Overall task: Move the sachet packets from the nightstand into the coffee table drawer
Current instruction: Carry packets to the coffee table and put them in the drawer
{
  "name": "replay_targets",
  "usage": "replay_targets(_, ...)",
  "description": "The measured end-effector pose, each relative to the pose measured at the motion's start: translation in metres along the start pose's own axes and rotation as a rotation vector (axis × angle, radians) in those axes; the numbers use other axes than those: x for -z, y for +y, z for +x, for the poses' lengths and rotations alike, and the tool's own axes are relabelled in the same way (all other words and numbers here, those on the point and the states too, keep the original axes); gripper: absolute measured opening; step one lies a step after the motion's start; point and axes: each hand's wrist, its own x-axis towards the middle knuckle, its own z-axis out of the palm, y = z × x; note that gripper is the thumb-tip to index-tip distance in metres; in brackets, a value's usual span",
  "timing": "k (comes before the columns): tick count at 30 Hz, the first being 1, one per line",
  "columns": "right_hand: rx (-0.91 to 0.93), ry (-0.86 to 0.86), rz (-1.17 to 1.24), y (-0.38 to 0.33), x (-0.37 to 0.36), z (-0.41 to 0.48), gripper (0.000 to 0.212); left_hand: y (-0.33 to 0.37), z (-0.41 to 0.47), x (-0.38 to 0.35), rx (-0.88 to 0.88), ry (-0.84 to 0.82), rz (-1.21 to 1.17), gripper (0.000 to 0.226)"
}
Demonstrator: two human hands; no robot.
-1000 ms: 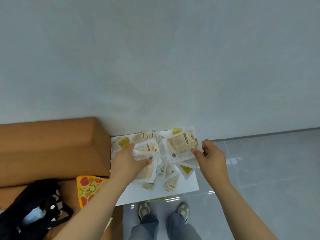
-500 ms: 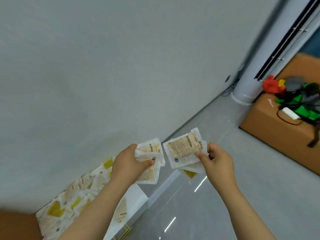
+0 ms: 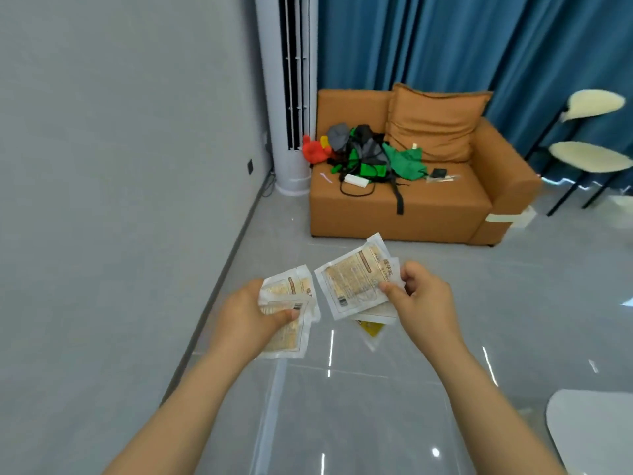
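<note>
Sachet packets (image 3: pixel 352 286) carried out over glossy floor (image 3: pixel 342 413); sofa (image 3: pixel 394 214), curtain (image 3: pixel 445 39) ahead.

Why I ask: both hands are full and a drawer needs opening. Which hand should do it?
Likely the right hand: the white rounded surface lies on its side. Its fanned sachets would first go to the left hand, which grips a tighter stack.

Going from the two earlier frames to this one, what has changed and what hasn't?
The left hand and right hand have carried their sachets away from the nightstand and out over the floor. The nightstand is gone from view; an orange sofa and a tower air conditioner have appeared. Unchanged: the left hand grips the left bundle, the right hand pinches the right bundle.
</note>
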Motion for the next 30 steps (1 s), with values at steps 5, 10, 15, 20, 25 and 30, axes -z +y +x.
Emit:
replay_targets(5, -0.103, 0.13, -0.042, 0.035, 0.032, 0.046, 0.023, 0.048, 0.07, -0.049, -0.124, -0.139, 0.049, 0.031)
replay_targets(10, -0.191, 0.276, -0.071, 0.057, 0.054, 0.094, 0.025, 0.092, 0.151, -0.092, -0.237, -0.258, 0.049, 0.029)
replay_targets(15, -0.348, 0.408, -0.093, 0.078, 0.079, 0.127, 0.028, 0.143, 0.214, -0.136, -0.322, -0.407, 0.065, 0.028)
replay_targets(20, -0.493, 0.523, -0.077, 0.116, 0.116, 0.147, 0.027, 0.204, 0.243, -0.198, -0.442, -0.548, 0.146, 0.032)
replay_targets(25, -0.567, 0.643, -0.069, 0.165, 0.166, 0.169, 0.034, 0.27, 0.261, -0.276, -0.542, -0.659, 0.202, 0.032)
replay_targets(30, -0.638, 0.717, -0.039, 0.221, 0.229, 0.197, 0.031, 0.349, 0.267, -0.359, -0.618, -0.724, 0.24, 0.028)
